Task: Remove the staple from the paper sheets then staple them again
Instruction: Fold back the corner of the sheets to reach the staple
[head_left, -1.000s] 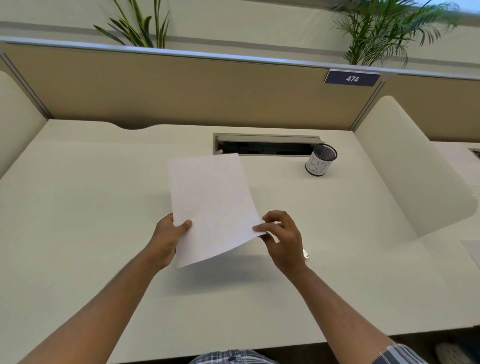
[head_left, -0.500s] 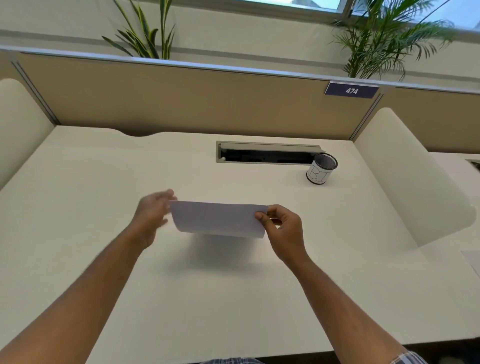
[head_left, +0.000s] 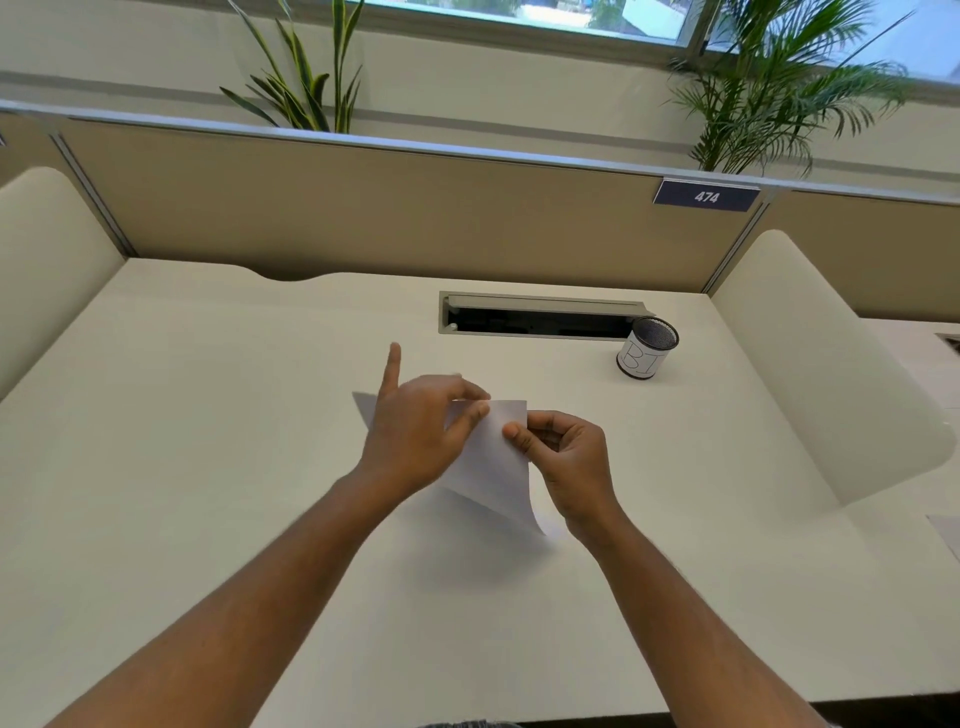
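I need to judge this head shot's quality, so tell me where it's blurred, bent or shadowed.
Head view: the left hand is motion-smeared at the fingers, the right hand sharper; the paper throws a soft shadow on the desk; wide-angle bending curves the partition; the window is bright, without glare on the desk.

Paper sheets (head_left: 493, 457) above desk (head_left: 208, 467) centre between both hands, cup (head_left: 647, 349) behind right, beside cable slot (head_left: 540, 316)

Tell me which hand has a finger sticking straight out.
The left hand: one finger points up off the paper, while the right hand keeps its fingers curled.
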